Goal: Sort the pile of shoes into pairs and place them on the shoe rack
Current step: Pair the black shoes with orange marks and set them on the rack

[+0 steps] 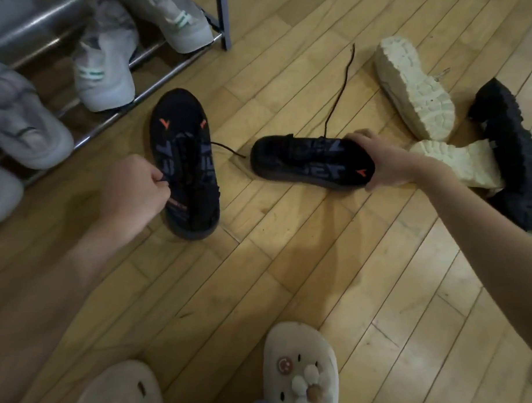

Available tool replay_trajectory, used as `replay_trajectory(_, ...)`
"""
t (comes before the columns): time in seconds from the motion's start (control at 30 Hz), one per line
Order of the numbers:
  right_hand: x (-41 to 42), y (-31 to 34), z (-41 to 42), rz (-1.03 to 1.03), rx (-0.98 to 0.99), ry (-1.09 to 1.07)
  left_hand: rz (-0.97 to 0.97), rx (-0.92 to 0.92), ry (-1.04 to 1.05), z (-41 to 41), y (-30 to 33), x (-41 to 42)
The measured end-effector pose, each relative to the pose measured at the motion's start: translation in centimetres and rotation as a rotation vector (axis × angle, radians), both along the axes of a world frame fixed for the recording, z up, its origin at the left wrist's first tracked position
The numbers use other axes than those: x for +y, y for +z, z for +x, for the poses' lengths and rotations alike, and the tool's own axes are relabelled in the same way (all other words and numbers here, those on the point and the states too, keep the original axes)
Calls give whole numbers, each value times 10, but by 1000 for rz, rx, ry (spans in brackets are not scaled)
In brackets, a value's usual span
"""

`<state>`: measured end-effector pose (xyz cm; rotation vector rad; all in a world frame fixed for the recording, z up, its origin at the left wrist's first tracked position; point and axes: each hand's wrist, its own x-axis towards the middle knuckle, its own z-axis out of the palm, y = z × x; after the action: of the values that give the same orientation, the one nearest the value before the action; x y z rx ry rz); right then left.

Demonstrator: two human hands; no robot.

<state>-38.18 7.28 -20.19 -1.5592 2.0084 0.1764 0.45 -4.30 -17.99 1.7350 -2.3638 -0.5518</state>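
Note:
Two matching black sneakers with orange marks lie on the wooden floor. The left black sneaker (184,165) stands upright just in front of the shoe rack (117,114), and my left hand (132,190) pinches its lace at the tongue. The right black sneaker (311,163) lies sideways in the middle, its long lace trailing away from me. My right hand (380,160) grips its toe end.
Pale grey sneakers (103,63) fill the rack's lower shelf at the left. At the right lie cream chunky-soled boots (413,86) and black chunky boots (511,134), tumbled together. My feet in white clogs (301,365) are at the bottom.

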Motion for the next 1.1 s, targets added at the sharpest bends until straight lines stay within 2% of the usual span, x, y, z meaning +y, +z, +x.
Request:
replay_trajectory(0.13, -6, 6, 29, 3, 124, 362, 11, 2, -29, 10, 2, 0)
replay_trajectory(0.2, -12, 10, 45, -132, 231, 537, 26, -1, -15, 11, -2, 3)
replay_trajectory(0.27, -17, 15, 58, -260, 287, 552, 24, -7, 10, 11, -8, 7)
replay_trajectory(0.37, -18, 18, 87, -308, 234, 198, 27, 16, 56, 15, -19, 9)
replay_trajectory(0.47, -4, 12, 135, -486, 45, -277, 87, 64, 92, 23, -25, 10)
replay_trajectory(0.57, 20, 2, 196, -479, -145, -617, 210, 98, 118, 32, -23, 13)
replay_trajectory(0.7, 31, -8, 254, -331, -141, -696, 500, -25, 205, 41, -22, 14)
replay_trajectory(0.8, 23, -16, 268, -297, -82, -768, 691, 91, 277, 45, -29, 14)
replay_trajectory(0.87, 18, -19, 270, -303, -106, -843, 743, 144, 288, 45, -29, 15)
replay_trajectory(0.97, 16, -20, 267, -382, -223, -963, 760, 183, 369, 43, -27, 15)
replay_trajectory(1.1, 20, -16, 260, -604, -406, -1063, 874, 304, 466, 42, -18, 17)
